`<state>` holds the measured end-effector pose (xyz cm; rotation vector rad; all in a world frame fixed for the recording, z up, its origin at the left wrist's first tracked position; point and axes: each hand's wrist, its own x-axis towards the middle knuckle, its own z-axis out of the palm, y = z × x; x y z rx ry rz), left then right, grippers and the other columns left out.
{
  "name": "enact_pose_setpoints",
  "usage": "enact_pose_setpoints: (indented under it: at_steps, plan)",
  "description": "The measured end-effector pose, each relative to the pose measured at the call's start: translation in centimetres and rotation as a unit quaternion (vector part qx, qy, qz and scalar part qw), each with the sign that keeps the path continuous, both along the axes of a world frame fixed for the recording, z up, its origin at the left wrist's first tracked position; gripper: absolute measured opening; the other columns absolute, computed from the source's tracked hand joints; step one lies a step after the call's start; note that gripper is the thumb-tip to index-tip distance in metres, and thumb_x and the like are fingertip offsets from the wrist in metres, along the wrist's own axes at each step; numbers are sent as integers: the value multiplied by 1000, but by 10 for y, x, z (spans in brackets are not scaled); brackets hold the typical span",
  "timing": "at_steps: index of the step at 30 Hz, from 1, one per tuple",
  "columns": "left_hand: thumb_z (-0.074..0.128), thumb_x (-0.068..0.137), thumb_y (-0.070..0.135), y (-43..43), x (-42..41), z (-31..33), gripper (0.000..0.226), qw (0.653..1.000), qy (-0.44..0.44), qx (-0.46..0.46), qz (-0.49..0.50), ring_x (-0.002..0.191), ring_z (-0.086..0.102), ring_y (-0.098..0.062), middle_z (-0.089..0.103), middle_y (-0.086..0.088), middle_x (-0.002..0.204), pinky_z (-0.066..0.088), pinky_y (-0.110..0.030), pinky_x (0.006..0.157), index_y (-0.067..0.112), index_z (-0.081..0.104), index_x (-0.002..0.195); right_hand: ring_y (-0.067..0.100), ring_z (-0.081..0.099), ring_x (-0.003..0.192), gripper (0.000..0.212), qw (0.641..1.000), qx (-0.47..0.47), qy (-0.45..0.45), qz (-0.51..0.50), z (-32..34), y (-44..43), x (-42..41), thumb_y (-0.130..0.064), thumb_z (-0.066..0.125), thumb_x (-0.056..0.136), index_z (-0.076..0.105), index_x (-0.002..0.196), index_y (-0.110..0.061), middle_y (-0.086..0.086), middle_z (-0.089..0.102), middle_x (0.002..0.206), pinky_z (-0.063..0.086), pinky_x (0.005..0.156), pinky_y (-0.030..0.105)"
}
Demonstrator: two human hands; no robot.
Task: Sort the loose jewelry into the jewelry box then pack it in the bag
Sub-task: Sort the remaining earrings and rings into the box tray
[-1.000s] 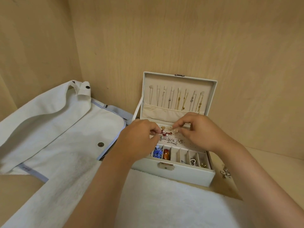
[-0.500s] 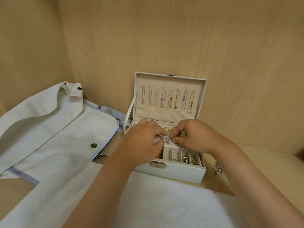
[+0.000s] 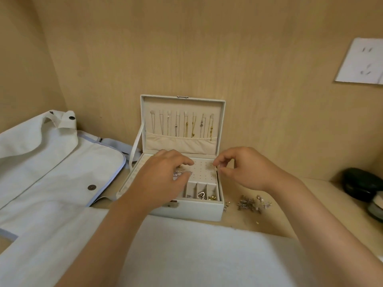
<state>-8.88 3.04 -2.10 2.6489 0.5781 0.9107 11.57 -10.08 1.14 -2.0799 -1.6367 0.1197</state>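
Jewelry box (image 3: pixel 187 211): it stands open near the back edge of the bench (image 3: pixel 290 220), about midway along. Its lid is upright against the wooden back wall.
Lid: a row of necklaces (image 3: pixel 182 125) hangs inside it above a cream pocket.
Tray: a dotted earring pad (image 3: pixel 204 172) fills the rear right part. In front of it are narrow compartments, one holding a silvery ring (image 3: pixel 201 195) and one a gold piece (image 3: pixel 212 197).
Left hand (image 3: pixel 163 175): I hold it over the left half of the tray with the fingers curved downward. A silvery piece (image 3: pixel 177 174) shows just under my thumb and fingers. I cannot tell whether I grip it or whether it lies on the pad.
Right hand (image 3: pixel 242 168): it hovers at the right wall of the box with the fingers curled. My thumb and forefinger tips are close together over the rim. Whether something tiny sits between them I cannot tell.
Loose jewelry (image 3: pixel 251 204): a small heap lies on the bench just right of the box, with a few bits scattered nearer the box's front right corner.
Bag (image 3: pixel 62 162): pale, with blue trim and dark snaps, it lies flat with its flap open toward the left edge of the bench, beside the box.
Towel (image 3: pixel 186 255): white cloth covers the front edge of the bench under my forearms.
Far right edge: dark rounded objects (image 3: pixel 361 183) rest there, well apart from the box.
Wall: a white socket plate (image 3: pixel 360 61) is mounted at the upper right.
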Motion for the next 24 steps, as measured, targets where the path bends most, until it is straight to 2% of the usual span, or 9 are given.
enact_pose_setpoints:
  at_steps: [3,5,9,11,14,19,21,24]
  plan:
    - [60,93,30,-21,19,3,27,1000,7,0,-19,114,45,-3,60,20,118,41,-29,97,34,66,119,-7,58,80,12,999,-33,-16,-13,-6,-26,9,-26,68,87,72,94,-35,-19,69,92,51,81,26]
    - [57,94,34,-34,34,3,30,998,45,11,-36,121,42,-3,57,21,123,39,-29,100,35,63,123,-7,56,75,16,998,-63,-28,-11,-14,-37,11,-24,67,86,70,93,-38,-17,70,94,51,81,25]
    - [54,95,40,-47,57,-4,39,992,120,28,-33,129,38,-7,51,17,134,35,-30,107,33,56,133,0,61,86,20,995,-100,-12,16,-29,-44,9,-21,69,83,73,98,-35,-17,70,97,50,82,24]
    - [51,96,42,-49,61,-9,41,989,141,33,-29,128,38,-8,49,16,136,34,-29,107,31,54,135,3,59,95,22,993,-111,-33,27,-35,-41,8,-23,70,85,73,103,-34,-19,65,101,47,83,24]
    - [48,97,44,-48,61,-14,42,989,143,42,-22,126,38,-7,49,16,137,33,-27,105,30,55,136,4,58,98,23,990,-118,-63,36,-42,-34,7,-30,69,87,73,108,-37,-20,64,102,43,79,24]
    - [49,97,43,-49,60,-18,40,992,116,37,-22,124,39,-4,51,18,135,31,-23,102,31,56,135,6,63,92,14,991,-117,-57,18,-49,-27,9,-33,72,83,77,96,-35,-17,73,97,50,79,27]
    - [51,96,43,-49,59,-19,39,994,98,32,-26,122,41,-4,53,18,132,33,-22,99,32,57,133,3,64,84,8,995,-100,-30,3,-50,-27,13,-35,75,83,78,89,-34,-17,74,89,52,76,26]
    - [56,93,48,-48,58,-20,39,996,75,22,-37,117,45,-2,57,19,125,41,-28,98,34,59,129,-3,61,68,6,993,-8,115,-11,-47,-28,17,-32,78,82,78,77,-29,-15,74,77,51,68,22]
